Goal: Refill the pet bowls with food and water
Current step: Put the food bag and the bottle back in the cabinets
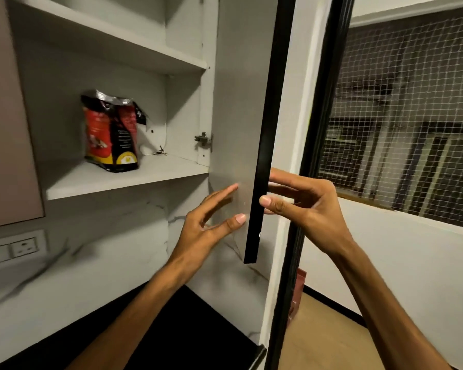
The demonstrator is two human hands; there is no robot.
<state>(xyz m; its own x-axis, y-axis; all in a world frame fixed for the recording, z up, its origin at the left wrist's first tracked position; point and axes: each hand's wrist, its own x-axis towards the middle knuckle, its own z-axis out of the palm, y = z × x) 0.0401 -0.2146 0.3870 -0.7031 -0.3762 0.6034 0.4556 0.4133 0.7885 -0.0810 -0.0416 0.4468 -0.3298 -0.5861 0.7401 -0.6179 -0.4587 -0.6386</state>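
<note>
A red and black pet food bag [110, 132] stands upright on the lower shelf [123, 180] of an open wall cabinet, its top crumpled open. The cabinet door [241, 102] is swung out toward me, its black edge facing the camera. My left hand [211, 222] touches the door's grey inner face with straight fingers. My right hand [300, 204] pinches the door's black edge near its lower end, thumb on the near side and fingers behind. No bowls are in view.
The shelf above [112, 41] holds nothing visible. A black countertop [171, 329] lies below, with a marble backsplash and a wall socket [24, 247] at left. A black door frame [321, 129] and a netted window [412, 116] stand at right.
</note>
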